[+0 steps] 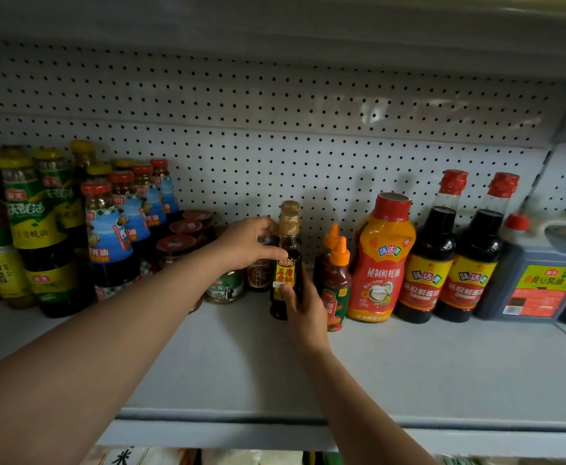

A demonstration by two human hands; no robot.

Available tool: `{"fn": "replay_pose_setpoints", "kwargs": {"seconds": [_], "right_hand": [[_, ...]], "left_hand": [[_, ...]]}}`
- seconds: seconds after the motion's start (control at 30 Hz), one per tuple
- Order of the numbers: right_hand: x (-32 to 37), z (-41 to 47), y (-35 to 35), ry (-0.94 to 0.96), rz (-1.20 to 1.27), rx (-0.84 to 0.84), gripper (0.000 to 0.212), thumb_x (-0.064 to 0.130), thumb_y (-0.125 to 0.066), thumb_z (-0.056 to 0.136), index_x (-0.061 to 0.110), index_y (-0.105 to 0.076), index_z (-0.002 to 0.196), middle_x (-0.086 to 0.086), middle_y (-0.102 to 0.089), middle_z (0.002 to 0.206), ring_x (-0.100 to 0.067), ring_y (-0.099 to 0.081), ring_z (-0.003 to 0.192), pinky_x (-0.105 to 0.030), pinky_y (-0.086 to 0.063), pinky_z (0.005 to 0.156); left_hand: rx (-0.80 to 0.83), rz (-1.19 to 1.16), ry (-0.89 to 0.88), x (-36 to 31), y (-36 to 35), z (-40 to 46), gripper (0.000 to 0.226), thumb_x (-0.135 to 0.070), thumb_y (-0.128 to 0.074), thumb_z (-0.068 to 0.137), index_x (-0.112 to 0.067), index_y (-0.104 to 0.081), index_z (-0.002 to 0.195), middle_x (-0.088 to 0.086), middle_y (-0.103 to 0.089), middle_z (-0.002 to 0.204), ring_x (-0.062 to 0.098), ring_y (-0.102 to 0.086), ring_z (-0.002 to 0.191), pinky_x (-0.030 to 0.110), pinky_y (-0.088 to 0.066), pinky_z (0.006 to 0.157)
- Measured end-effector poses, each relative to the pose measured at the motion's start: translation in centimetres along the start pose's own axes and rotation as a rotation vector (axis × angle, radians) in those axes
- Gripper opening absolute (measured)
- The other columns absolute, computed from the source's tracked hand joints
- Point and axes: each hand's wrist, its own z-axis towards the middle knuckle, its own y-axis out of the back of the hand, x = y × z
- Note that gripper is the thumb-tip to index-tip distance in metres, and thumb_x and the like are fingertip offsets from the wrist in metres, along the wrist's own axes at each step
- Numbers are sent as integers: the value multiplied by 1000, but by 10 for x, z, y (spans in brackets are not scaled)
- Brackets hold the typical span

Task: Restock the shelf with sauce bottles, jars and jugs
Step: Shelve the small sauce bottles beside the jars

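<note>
Sesame oil bottle (pixel 286 263), small, dark, gold cap, yellow-red label, stands upright on grey shelf (pixel 409 364), held from both sides. Right hand (pixel 305 313) wraps the lower body from the front-right, thumb across the label, fingers curled round the bottle. Left hand (pixel 253 243) comes in from the left at shoulder height, fingertips on the upper body just below the neck; thumb and fingers curved round it, seems a light hold. Bottle base touches the shelf or sits just above it, cannot tell. Second gold-capped bottle directly behind it, mostly hidden. Just left, under the left wrist: short jar with green label (pixel 224 286) and a brown-labelled jar (pixel 258 275) behind it. Further left, red-lidded jars (pixel 176 246) in a row going back, then blue-label oyster sauce bottles (pixel 110 243), then green-yellow label bottles (pixel 40 229) at the far left. Just right of the held bottle: two orange-nozzle squeeze bottles (pixel 337 283), then a big red-orange squeeze bottle (pixel 384 260), two red-capped soy sauce bottles (pixel 432 253), dark jug (pixel 539 273) with white handle at the right edge. Pegboard back panel (pixel 275 129) behind everything.
</note>
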Motion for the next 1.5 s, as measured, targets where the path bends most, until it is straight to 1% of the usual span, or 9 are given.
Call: {"fn": "replay_pose_setpoints", "kwargs": {"seconds": [0.13,0.33,0.43,0.57,0.7,0.87,1.13,1.27,1.5], "right_hand": [[-1,0,2,-7,11,4,58,25,-58,102,20,-37,155,4,-53,146,-4,-48,131,-8,-39,96],[0,0,2,3,-4,3,51,25,-58,102,17,-43,150,10,-57,130,-2,-52,120,6,-36,81],[0,1,2,-3,-28,-2,51,28,-59,101,16,-46,149,7,-59,131,-6,-53,120,6,-36,80],[0,4,2,-2,-35,-5,51,28,-60,100,13,-47,147,1,-59,138,-8,-53,123,6,-36,82],[-2,8,1,-21,-66,-8,49,29,-61,100,15,-47,145,-1,-60,137,-10,-55,122,-3,-39,82],[-3,14,-2,-48,-86,-7,49,28,-57,102,16,-43,148,-3,-57,141,-16,-54,128,-11,-38,85],[-6,31,-13,-45,-108,17,52,25,-50,105,15,-33,153,-5,-47,151,-21,-46,138,-21,-35,101],[-9,43,-17,-32,-113,9,50,25,-51,105,12,-35,151,-8,-46,151,-24,-42,141,-34,-35,114],[-14,57,-21,-71,-95,6,56,30,-47,106,17,-25,156,-5,-34,160,-22,-29,148,-39,-24,122]], "left_hand": [[-167,-23,-162,-19,9,-6,67,-24,-86,70,-38,-55,127,-8,-51,143,3,-40,130,31,-29,108],[-109,234,-249,-30,20,2,47,-24,-84,74,-41,-58,109,-9,-47,147,8,-31,140,28,-19,108],[-76,285,-247,-30,23,6,42,-28,-83,74,-40,-56,104,-8,-50,144,14,-34,142,38,-26,112],[-73,300,-270,-37,22,7,40,-24,-83,75,-31,-55,103,-8,-56,131,10,-46,128,32,-34,98],[-98,355,-278,-39,20,10,39,-23,-83,76,-26,-58,106,-13,-52,120,11,-46,121,29,-31,91],[-148,428,-328,-36,18,17,38,-26,-82,75,-21,-61,106,-11,-56,115,8,-41,106,42,-23,114],[-151,481,-297,-25,17,38,37,-31,-82,75,-31,-54,99,2,-55,135,23,-38,136,43,-8,121],[-144,479,-269,-22,18,49,36,-30,-81,76,-27,-56,102,2,-55,135,25,-36,135,48,-17,118],[-145,424,-215,-15,14,63,38,-28,-78,80,-34,-56,110,1,-47,130,26,-41,125,42,-35,103]]}}
